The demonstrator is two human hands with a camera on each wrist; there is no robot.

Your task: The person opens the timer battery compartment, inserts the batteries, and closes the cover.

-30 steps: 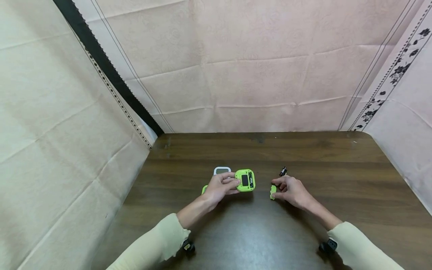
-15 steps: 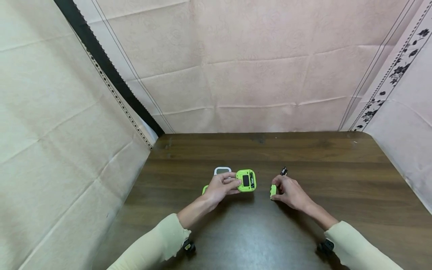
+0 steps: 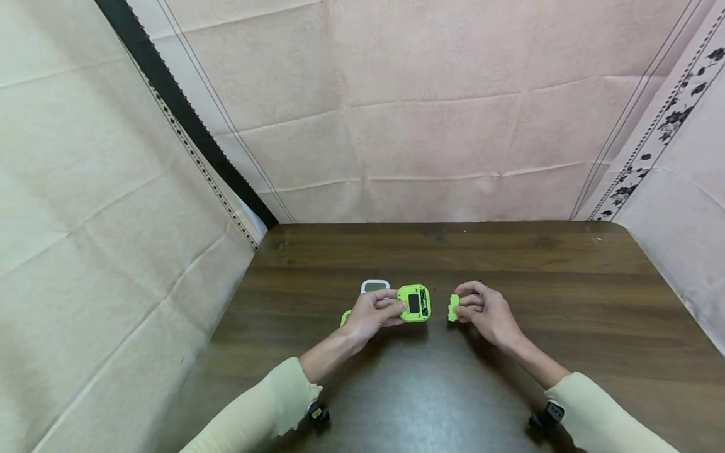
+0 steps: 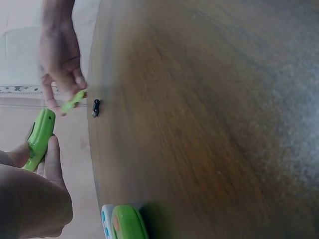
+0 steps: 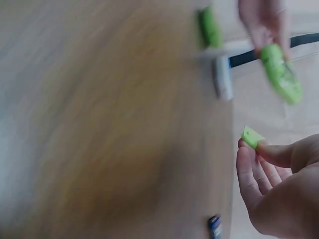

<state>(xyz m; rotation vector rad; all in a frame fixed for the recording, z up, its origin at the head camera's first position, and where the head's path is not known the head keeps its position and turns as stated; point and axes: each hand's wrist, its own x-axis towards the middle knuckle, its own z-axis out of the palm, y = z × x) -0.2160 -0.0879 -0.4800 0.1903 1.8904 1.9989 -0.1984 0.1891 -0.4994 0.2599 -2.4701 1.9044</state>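
Fingers of the left hand grasp the green device by its left edge in the head view, thumb on top, while those of the right hand pinch a small green piece. Both forearms, in pale sleeves, reach inward from the near left and near right, and the hands sit above the wooden table. The device lies face up to the camera, a dark panel in its middle and a slot on its right side with something dark in it. The green piece is to its right, the two apart. Behind the left hand, on the far side, is a white device, partly covered; a second green device is mostly hidden by the same hand. A dark small object peeks out past the right hand. From the left wrist, the held device shows edge-on between thumb and fingers; the right hand is blurred beyond it, the piece at its fingertips. White and green devices rest side by side on the table, and the small object also lies on it. From the right wrist, thumb and index finger hold the piece, the remaining fingers gently bent; the left hand and its device are blurred.
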